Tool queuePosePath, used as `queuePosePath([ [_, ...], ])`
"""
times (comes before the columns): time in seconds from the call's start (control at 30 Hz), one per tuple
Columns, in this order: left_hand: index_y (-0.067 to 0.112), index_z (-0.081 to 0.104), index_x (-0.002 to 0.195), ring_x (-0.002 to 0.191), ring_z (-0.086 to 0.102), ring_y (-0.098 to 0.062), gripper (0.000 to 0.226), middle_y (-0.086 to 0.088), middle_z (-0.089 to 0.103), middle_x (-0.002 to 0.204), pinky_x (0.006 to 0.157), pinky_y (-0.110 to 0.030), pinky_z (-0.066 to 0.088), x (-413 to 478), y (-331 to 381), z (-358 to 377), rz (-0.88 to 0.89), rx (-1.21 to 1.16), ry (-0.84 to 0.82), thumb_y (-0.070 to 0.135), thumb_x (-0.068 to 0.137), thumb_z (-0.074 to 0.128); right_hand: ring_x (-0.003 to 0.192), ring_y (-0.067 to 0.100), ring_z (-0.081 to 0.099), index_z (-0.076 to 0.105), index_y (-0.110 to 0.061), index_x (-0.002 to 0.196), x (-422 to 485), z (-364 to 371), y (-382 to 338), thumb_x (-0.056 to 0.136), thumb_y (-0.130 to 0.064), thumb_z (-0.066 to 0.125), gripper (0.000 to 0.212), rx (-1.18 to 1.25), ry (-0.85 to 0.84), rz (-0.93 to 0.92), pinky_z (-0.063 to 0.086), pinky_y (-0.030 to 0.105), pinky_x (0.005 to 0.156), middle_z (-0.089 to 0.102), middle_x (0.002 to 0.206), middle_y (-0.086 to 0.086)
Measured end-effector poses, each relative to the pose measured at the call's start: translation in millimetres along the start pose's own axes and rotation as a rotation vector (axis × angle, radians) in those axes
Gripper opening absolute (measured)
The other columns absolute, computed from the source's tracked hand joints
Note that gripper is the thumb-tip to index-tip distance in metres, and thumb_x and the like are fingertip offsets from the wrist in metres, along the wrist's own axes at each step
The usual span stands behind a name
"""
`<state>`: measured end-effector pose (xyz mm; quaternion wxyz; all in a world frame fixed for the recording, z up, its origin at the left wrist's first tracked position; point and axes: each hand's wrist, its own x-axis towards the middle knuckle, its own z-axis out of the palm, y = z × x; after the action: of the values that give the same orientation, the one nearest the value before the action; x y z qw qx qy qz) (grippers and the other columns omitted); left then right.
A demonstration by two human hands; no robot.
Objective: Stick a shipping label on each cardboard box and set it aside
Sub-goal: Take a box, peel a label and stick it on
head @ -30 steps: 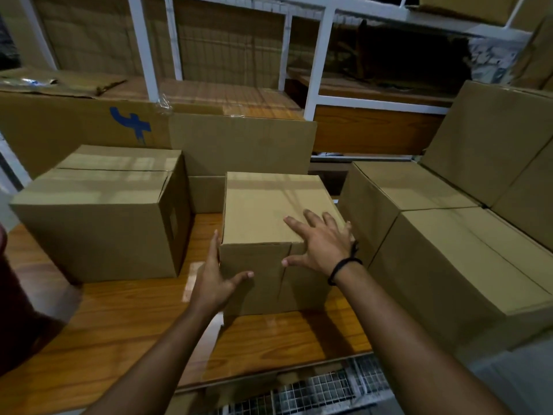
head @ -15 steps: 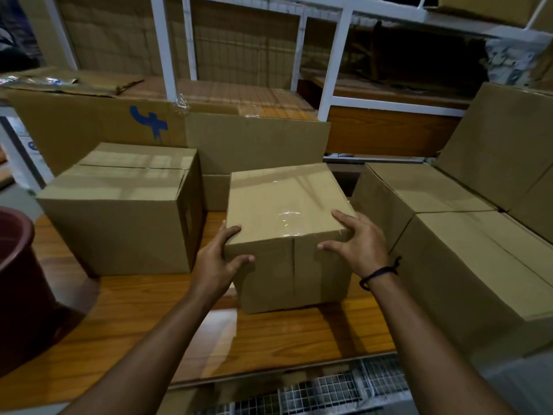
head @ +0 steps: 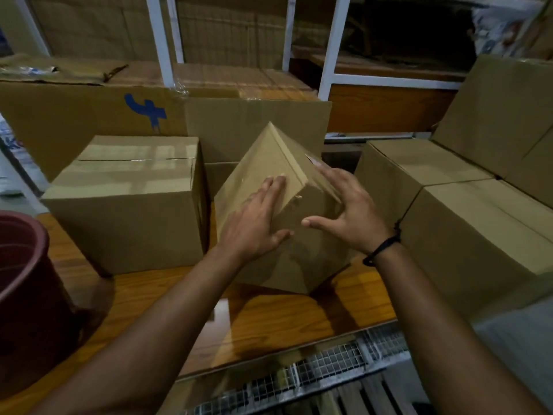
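Wooden desk [head: 284, 319]: glossy, orange-brown, with a pale reflection near the front edge. Maroon bin [head: 27, 289] at far left, cut off by the frame, base not seen. Wire mesh [head: 329, 366] just below the desk's front edge. White rack posts [head: 335, 55] upright behind. Brown shelf board [head: 389, 106] at rear right, dim.

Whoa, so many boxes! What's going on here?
A person holds a small cardboard box tipped up at a slant on the wooden table. The left hand lies flat on its left face and the right hand presses its right side. No shipping label shows on it. A bigger box sits to the left and stacked boxes to the right.
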<state>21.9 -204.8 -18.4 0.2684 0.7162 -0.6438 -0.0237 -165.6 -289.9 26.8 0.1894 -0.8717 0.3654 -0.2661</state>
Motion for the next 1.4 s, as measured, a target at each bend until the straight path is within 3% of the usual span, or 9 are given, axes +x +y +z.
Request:
queuePosePath([
  [0.23, 0.046, -0.027, 0.143, 0.14, 0.035, -0.03, 0.125, 0.0, 0.014, 0.162, 0.105, -0.061, 0.035, -17.6, -8.2, -15.4, -0.002, -0.058, 0.061, 0.041, 0.077, 0.078, 0.138, 0.029, 0.029, 0.019, -0.038, 0.151, -17.7, 11.1, 80.3, 0.053, -0.043, 0.09, 0.121, 0.082, -0.149, 0.51, 0.032, 0.057, 0.11, 0.026, 0.152, 0.005],
  [0.4, 0.059, -0.031, 0.133, 0.14, 0.035, -0.032, 0.121, -0.002, 0.01, 0.163, 0.106, -0.059, 0.035, -14.8, -10.3, -18.4, 0.009, -0.039, 0.051, 0.042, 0.079, 0.076, 0.136, 0.026, 0.035, 0.03, -0.026, 0.149, -8.0, 14.1, 81.8, 0.062, -0.008, 0.086, 0.105, 0.319, -0.058, 0.515, 0.036, 0.05, 0.108, 0.036, 0.148, 0.005],
  [0.57, 0.057, -0.005, 0.145, 0.138, 0.039, -0.033, 0.113, 0.0, 0.022, 0.161, 0.107, -0.06, 0.038, -16.3, -25.8, -13.9, -0.002, -0.116, 0.047, 0.036, 0.075, 0.081, 0.137, 0.024, 0.033, 0.037, -0.021, 0.146, -15.1, 16.8, 83.0, 0.06, -0.011, 0.088, 0.101, 0.239, 0.04, 0.494, 0.033, 0.043, 0.111, 0.039, 0.149, 0.003],
  [0.77, 0.036, 0.032, 0.144, 0.111, 0.057, -0.02, 0.094, 0.0, 0.047, 0.143, 0.092, -0.034, 0.051, -20.9, -32.2, 5.4, -0.043, -0.288, 0.079, 0.017, 0.069, 0.086, 0.129, 0.022, 0.043, 0.049, -0.022, 0.139, -28.1, 12.3, 79.7, 0.061, -0.02, 0.087, 0.087, 0.033, 0.194, 0.397, 0.039, 0.038, 0.108, 0.05, 0.137, 0.005],
  [1.0, 0.03, 0.043, 0.133, 0.092, 0.057, -0.014, 0.078, 0.002, 0.056, 0.123, 0.079, -0.027, 0.05, -24.3, -31.3, 21.6, -0.138, -0.361, 0.112, 0.013, 0.07, 0.086, 0.125, 0.023, 0.044, 0.05, -0.024, 0.139, -34.6, 3.1, 78.7, 0.066, -0.022, 0.085, 0.081, -0.092, 0.188, 0.307, 0.041, 0.033, 0.101, 0.05, 0.136, 0.006],
  [1.1, 0.032, 0.042, 0.134, 0.099, 0.06, -0.017, 0.079, -0.001, 0.056, 0.129, 0.085, -0.037, 0.056, -20.7, -32.6, 28.2, -0.177, -0.39, 0.106, 0.015, 0.07, 0.086, 0.128, 0.023, 0.042, 0.05, -0.026, 0.138, -23.8, -0.3, 87.7, 0.065, -0.023, 0.085, 0.081, -0.079, 0.142, 0.3, 0.039, 0.037, 0.105, 0.048, 0.138, 0.006],
  [1.23, 0.031, 0.047, 0.134, 0.105, 0.062, -0.017, 0.068, 0.001, 0.058, 0.127, 0.082, -0.027, 0.055, -20.9, -28.7, 34.0, -0.162, -0.38, 0.084, 0.032, 0.075, 0.082, 0.126, 0.02, 0.041, 0.053, -0.026, 0.135, -18.8, -8.2, 105.3, 0.066, -0.032, 0.085, 0.076, -0.056, 0.029, 0.306, 0.036, 0.03, 0.102, 0.047, 0.137, 0.004],
  [1.33, 0.042, 0.049, 0.127, 0.099, 0.063, -0.013, 0.059, 0.01, 0.059, 0.125, 0.075, -0.039, 0.057, -21.2, -27.0, 33.5, -0.135, -0.209, 0.189, 0.075, 0.078, 0.054, 0.126, 0.019, 0.034, 0.057, -0.031, 0.13, -16.0, -19.7, 123.0, 0.074, -0.055, 0.07, 0.062, -0.133, -0.055, 0.251, 0.036, 0.036, 0.1, 0.042, 0.134, 0.002],
  [1.4, 0.039, 0.059, 0.12, 0.103, 0.056, -0.016, 0.063, 0.005, 0.054, 0.124, 0.08, -0.043, 0.054, -13.2, -27.5, 31.2, -0.172, -0.186, 0.267, 0.082, 0.078, 0.038, 0.124, 0.017, 0.032, 0.067, -0.028, 0.117, -2.0, -27.0, 126.7, 0.083, -0.057, 0.06, 0.045, -0.178, -0.04, 0.198, 0.031, 0.032, 0.095, 0.043, 0.129, -0.001],
])
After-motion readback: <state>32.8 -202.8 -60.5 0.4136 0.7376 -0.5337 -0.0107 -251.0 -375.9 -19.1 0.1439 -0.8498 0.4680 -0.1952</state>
